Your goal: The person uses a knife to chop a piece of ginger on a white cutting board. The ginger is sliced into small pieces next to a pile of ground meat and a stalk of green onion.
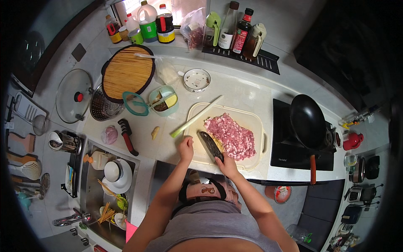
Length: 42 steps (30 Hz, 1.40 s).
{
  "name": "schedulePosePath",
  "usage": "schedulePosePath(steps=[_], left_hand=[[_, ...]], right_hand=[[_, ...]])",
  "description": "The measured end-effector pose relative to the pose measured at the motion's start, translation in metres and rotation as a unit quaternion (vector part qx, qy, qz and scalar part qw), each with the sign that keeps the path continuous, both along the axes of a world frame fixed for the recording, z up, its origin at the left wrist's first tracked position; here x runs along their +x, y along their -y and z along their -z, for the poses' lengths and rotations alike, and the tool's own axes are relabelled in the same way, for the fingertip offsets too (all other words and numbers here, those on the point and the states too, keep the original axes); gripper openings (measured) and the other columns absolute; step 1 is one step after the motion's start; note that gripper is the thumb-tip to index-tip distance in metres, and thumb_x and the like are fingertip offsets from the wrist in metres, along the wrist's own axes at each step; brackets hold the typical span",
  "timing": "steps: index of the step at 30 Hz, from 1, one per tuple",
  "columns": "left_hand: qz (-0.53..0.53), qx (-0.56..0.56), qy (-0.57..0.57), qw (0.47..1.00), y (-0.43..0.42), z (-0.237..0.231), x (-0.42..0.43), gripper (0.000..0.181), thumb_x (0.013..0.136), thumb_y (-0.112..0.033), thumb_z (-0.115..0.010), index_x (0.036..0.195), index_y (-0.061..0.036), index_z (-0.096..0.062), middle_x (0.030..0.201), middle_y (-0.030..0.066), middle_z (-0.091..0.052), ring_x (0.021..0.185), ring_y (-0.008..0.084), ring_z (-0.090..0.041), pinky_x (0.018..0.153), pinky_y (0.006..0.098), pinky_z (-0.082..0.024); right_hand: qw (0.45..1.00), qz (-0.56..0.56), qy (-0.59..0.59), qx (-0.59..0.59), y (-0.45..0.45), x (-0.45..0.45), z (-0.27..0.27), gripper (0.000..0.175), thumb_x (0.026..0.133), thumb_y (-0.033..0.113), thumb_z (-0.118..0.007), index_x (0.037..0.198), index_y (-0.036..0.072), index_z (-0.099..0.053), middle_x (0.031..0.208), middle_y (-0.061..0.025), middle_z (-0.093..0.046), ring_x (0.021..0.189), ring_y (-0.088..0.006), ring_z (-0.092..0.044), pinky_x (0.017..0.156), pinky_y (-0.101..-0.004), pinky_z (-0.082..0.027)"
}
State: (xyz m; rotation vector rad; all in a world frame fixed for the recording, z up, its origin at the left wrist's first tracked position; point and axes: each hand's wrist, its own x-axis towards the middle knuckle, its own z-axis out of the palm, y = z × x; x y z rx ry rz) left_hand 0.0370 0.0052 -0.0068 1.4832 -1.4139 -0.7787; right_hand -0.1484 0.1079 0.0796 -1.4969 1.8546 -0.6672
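Note:
My right hand point(228, 166) grips a kitchen knife point(210, 145) with a dark, patterned broad blade. The blade lies over the cream cutting board point(196, 157), beside a little pale yellow minced seasoning point(218, 140). A large heap of chopped pink meat point(231, 134) covers the board's right part. My left hand point(186, 148) is curled closed at the board's left edge, with nothing visible in it. Just above it, a scallion stalk point(199, 116) rests slantwise across the board's rim, its green end past the edge.
Left of the board are a ginger piece point(155, 133), a red-handled knife sharpener point(128, 138) and a seasoning box point(163, 100) with its lid raised. Behind stands an enamel bowl point(196, 79). A black wok point(307, 121) sits on the right-hand cooktop point(283, 157). Dishes fill the sink point(94, 189).

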Motion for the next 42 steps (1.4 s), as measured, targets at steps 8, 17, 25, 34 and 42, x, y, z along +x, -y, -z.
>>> schedulePosePath(steps=[8,17,25,34,42], left_hand=[[0.047,0.010,-0.025,0.999,-0.005,0.005,0.001,0.013,0.084,-0.009,-0.055,0.092,-0.0046,-0.064,0.078,0.0129,-0.065,0.067,0.0224,-0.063,0.061,0.0317,-0.048],[0.155,-0.090,0.055,0.982,-0.011,-0.022,-0.025,0.020,0.082,-0.001,-0.053,0.098,-0.0052,-0.064,0.084,0.0139,-0.064,0.069,0.0258,-0.061,0.063,0.0329,-0.048],[0.162,-0.057,0.087,0.981,-0.008,-0.013,-0.003,0.022,0.069,0.001,-0.057,0.089,-0.0046,-0.065,0.087,0.0124,-0.060,0.082,0.0294,-0.057,0.071,0.0364,-0.048],[0.200,-0.062,0.073,0.975,-0.005,-0.017,0.000,0.023,0.068,0.004,-0.057,0.089,-0.0036,-0.064,0.087,0.0130,-0.060,0.076,0.0269,-0.058,0.065,0.0336,-0.048],[0.213,-0.040,0.000,0.976,-0.008,-0.006,0.009,0.020,0.076,0.006,-0.055,0.094,-0.0016,-0.062,0.086,0.0103,-0.059,0.068,0.0167,-0.059,0.057,0.0258,-0.047]], right_hand=[[0.988,0.011,-0.137,-0.074,-0.017,-0.036,-0.008,0.034,0.086,0.031,-0.054,0.097,-0.001,-0.051,0.064,-0.0228,-0.058,0.060,-0.0408,-0.059,0.052,-0.0482,-0.045],[0.967,-0.048,-0.242,-0.063,0.005,-0.020,-0.007,0.031,0.085,0.028,-0.056,0.089,-0.002,-0.049,0.057,-0.0209,-0.056,0.053,-0.0385,-0.058,0.048,-0.0465,-0.045],[0.971,-0.036,-0.232,-0.051,0.013,-0.019,-0.006,0.033,0.084,0.030,-0.056,0.089,-0.002,-0.048,0.059,-0.0221,-0.058,0.054,-0.0389,-0.058,0.050,-0.0475,-0.046],[0.977,-0.045,-0.204,-0.041,0.006,-0.011,-0.010,0.032,0.084,0.029,-0.056,0.092,-0.002,-0.048,0.059,-0.0230,-0.057,0.054,-0.0401,-0.058,0.050,-0.0481,-0.046],[0.981,-0.043,-0.181,-0.055,0.000,-0.019,-0.010,0.032,0.084,0.029,-0.057,0.090,-0.001,-0.049,0.059,-0.0226,-0.057,0.056,-0.0404,-0.058,0.051,-0.0486,-0.046]])
